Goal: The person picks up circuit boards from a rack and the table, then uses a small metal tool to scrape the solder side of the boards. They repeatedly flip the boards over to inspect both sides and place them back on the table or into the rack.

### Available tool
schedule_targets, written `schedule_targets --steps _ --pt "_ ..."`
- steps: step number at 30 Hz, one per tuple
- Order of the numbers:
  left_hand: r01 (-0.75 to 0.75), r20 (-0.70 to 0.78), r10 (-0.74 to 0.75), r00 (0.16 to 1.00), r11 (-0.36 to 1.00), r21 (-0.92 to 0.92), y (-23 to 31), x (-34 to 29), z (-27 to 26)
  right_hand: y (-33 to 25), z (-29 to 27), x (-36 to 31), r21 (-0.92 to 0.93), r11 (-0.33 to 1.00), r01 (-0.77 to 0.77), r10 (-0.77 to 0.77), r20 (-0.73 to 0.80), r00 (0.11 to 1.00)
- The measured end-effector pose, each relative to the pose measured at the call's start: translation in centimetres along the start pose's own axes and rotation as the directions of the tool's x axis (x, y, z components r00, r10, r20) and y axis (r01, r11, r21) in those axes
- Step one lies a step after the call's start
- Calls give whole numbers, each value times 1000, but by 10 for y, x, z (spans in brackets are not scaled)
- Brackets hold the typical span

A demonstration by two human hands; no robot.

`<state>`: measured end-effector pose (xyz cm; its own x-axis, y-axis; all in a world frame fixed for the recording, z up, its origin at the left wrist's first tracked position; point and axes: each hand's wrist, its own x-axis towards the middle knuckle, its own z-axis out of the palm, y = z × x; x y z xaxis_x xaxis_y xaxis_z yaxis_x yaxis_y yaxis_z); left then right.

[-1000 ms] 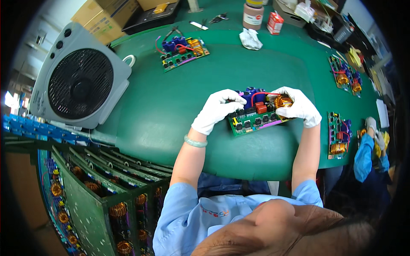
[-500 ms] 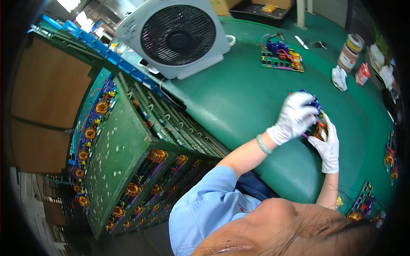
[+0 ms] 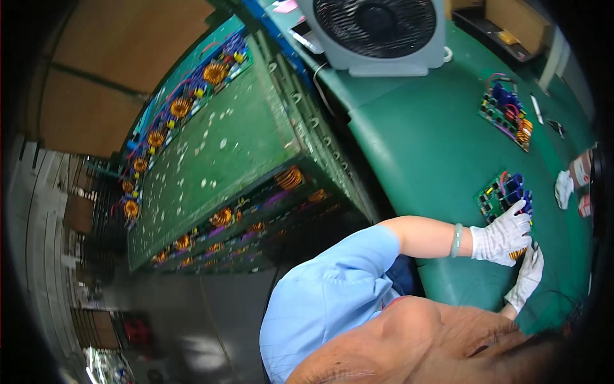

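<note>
A green circuit board [image 3: 491, 203] with blue capacitors, red wires and a copper coil is between my two gloved hands, over the green work mat. My left hand [image 3: 502, 238], in a white glove with a pale bangle at the wrist, bends its fingers over the board's near part and hides much of it. Close to the coil at the board's near end, my white-gloved right hand [image 3: 529, 275] grips the edge; its fingertips are partly covered. Beyond them lies a second circuit board [image 3: 505, 116] of the same kind.
A grey box fan [image 3: 384, 64] stands at the back. To the left, a rack of green trays [image 3: 220, 150] carries several coil-bearing boards. A crumpled white cloth [image 3: 563, 189], a bottle [image 3: 581, 168] and a red box [image 3: 584, 206] sit at the right. A black tray [image 3: 476, 29] lies behind.
The view has swung left, so the bench things appear farther right. The circuit board has turned and shows more of its green face, with my left hand now over its near part.
</note>
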<state>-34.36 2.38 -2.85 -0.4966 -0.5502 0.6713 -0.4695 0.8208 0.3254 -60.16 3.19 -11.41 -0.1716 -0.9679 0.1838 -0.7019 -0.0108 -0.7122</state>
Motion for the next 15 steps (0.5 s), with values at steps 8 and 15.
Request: schedule_targets --steps 8,15 --pt "353 -264 -295 918 912 209 -63 -7 -9 -15 -5 3 -67 998 1 4 78 997" --pt "436 -2 -466 885 826 358 -55 -9 -7 7 -5 17 -433 890 142 -105 108 989"
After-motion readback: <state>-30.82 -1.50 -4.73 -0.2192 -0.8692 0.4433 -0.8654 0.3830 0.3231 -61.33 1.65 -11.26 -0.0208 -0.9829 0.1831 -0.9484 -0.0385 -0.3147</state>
